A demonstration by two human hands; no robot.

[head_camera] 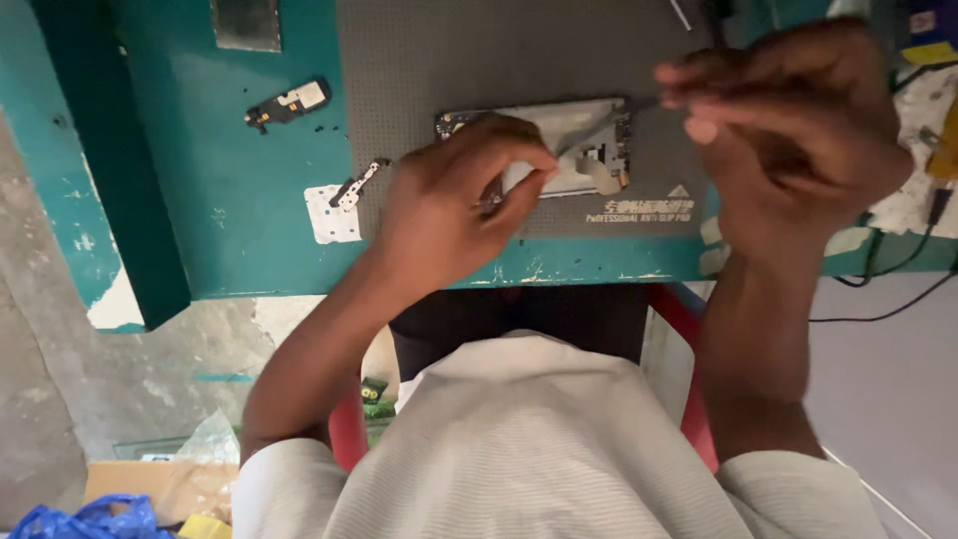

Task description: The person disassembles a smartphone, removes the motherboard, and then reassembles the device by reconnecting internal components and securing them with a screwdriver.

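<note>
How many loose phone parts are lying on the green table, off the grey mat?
2: a black part with a pale patch near the table's far left, and a small metal bracket at the mat's left edge. The hands may hide more.

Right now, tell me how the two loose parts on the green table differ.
The black part is larger and blocky, with a pale patch on top; the thin bracket is slim and strip-like. The black part lies alone on bare green table; the thin bracket overlaps a white card by the grey mat. Both lie slanted, untouched by either hand.
</note>
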